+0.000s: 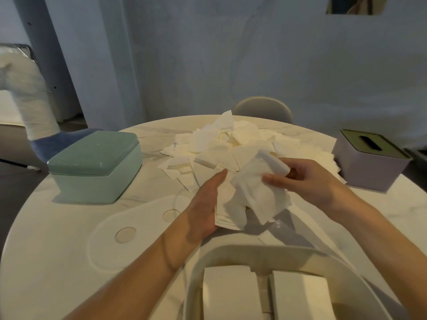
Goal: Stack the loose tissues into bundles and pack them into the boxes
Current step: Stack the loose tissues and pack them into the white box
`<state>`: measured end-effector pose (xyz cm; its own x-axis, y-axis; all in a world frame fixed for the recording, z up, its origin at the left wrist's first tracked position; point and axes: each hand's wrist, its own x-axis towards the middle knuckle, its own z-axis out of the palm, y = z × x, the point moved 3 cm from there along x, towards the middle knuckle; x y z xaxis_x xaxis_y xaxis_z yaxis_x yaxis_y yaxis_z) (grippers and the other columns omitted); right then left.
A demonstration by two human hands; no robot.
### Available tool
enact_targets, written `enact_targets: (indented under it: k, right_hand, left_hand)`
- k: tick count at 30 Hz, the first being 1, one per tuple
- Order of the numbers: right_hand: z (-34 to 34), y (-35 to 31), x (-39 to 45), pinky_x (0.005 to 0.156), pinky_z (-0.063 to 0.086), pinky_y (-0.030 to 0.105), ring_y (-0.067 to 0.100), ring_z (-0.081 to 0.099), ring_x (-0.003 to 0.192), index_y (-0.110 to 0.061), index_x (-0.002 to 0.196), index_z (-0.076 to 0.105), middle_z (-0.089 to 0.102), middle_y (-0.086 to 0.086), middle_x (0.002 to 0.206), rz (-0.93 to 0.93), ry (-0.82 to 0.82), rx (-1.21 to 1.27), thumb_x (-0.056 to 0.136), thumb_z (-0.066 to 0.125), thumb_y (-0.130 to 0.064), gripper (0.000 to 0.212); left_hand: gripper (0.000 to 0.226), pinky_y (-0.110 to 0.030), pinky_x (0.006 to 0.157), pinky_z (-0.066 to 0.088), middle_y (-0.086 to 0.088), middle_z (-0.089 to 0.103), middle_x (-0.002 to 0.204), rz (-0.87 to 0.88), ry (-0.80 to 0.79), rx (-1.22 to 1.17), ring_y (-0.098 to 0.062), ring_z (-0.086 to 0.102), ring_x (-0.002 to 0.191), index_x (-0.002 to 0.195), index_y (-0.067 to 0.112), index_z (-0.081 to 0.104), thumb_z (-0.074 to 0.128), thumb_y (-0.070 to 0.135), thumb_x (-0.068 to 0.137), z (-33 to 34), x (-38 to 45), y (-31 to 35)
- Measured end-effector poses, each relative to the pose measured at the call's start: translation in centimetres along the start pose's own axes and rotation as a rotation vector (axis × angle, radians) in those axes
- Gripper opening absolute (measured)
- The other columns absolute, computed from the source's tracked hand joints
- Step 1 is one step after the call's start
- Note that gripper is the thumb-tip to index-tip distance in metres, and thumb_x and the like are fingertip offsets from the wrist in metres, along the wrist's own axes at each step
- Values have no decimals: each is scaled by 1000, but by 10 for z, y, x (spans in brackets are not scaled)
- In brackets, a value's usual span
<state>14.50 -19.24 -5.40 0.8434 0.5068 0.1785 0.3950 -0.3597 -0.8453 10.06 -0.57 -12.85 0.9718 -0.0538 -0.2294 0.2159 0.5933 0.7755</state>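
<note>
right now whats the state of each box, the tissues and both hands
green box: lid on, closed
purple box: lid on, slot in top
white box: open, two tissue bundles inside
tissue pile: loose, scattered on the table
held tissues: crumpled, between both hands
left hand: fingers straight, flat against the held tissues
right hand: pinching a tissue

A round bench (57,227) with a pale marbled top fills the foreground. Behind its far edge stands a chair (262,109) with a rounded grey back. A plain grey-blue wall (231,54) closes the room behind, dimly lit. A cut-out opening (355,5) shows at its upper right. At the left a lighter doorway (13,65) opens beside a wall panel (67,54), above a dark floor (13,181).
</note>
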Motion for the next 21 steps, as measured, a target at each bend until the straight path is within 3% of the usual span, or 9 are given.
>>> enact_targets:
  k: [2, 4, 6, 8, 10, 12, 14, 18, 21]
  right_hand:
    - [-1, -6, -4, 97, 55, 38, 16, 70, 98, -25, 108, 77, 75, -5, 105, -6, -82, 98, 72, 76, -48, 43]
    - [5, -11, -6, 89, 58, 33, 15, 71, 94, -24, 105, 77, 74, -4, 103, -18, -110, 95, 71, 78, -47, 42]
    - [13, -13, -5, 74, 51, 16, 3, 67, 81, -26, 98, 75, 71, -13, 89, -114, -75, -108, 75, 77, -49, 32]
    - [21, -13, -5, 67, 43, 8, -4, 59, 76, -30, 102, 71, 65, -20, 84, -211, 20, -328, 75, 74, -54, 35]
    - [21, -12, -5, 67, 45, 8, -2, 58, 79, -32, 109, 67, 61, -21, 96, -193, 85, -356, 68, 72, -62, 51]
    - [16, -8, -5, 64, 46, 11, 3, 60, 81, -34, 113, 61, 59, -19, 101, -83, 83, -369, 60, 72, -69, 64]
    - [14, 0, -4, 69, 48, 15, 7, 63, 85, -36, 116, 58, 62, -16, 101, 106, -6, -338, 58, 74, -69, 69]
    - [17, 10, -1, 70, 51, 18, 11, 69, 78, -29, 112, 65, 71, -7, 88, 218, -73, -164, 69, 88, -45, 51]
    - [16, 10, 0, 73, 49, 20, 12, 64, 85, -27, 106, 67, 69, -6, 92, 175, -21, -191, 80, 82, -40, 32]
  left_hand:
    - [44, -40, 88, 58, -13, 75, 109, 33, 0, 49, -28, 73, 97, 136, 14, 63, 52, 42, 104, 0, -2, 3]
    - [41, -33, 75, 61, -6, 74, 98, 13, -42, 54, -21, 73, 85, 127, 14, 68, 54, 43, 101, 7, -8, 4]
    - [40, -32, 68, 62, -10, 73, 93, -49, -113, 47, -22, 72, 81, 116, 11, 73, 53, 41, 98, 22, -17, 0]
    - [46, -35, 66, 62, -16, 73, 95, -76, -157, 4, -28, 73, 81, 119, 8, 69, 49, 46, 103, 34, -25, -3]
    - [56, -38, 72, 64, -15, 77, 101, -51, -145, -12, -29, 75, 84, 117, 16, 69, 41, 61, 102, 34, -23, -5]
    - [61, -47, 97, 57, -11, 76, 118, -6, -140, 38, -30, 73, 105, 120, 24, 68, 34, 70, 99, 30, -22, -2]
    - [67, -54, 112, 45, -10, 71, 129, 10, -76, 72, -33, 65, 121, 132, 28, 62, 30, 75, 97, 22, -17, 1]
    - [66, -64, 115, 38, -18, 63, 139, -7, -71, -7, -42, 57, 131, 145, 26, 56, 59, 67, 93, 17, -7, -2]
    - [57, -63, 112, 42, -17, 65, 137, 17, -58, -31, -44, 59, 129, 139, 32, 60, 63, 64, 93, 10, 0, -2]
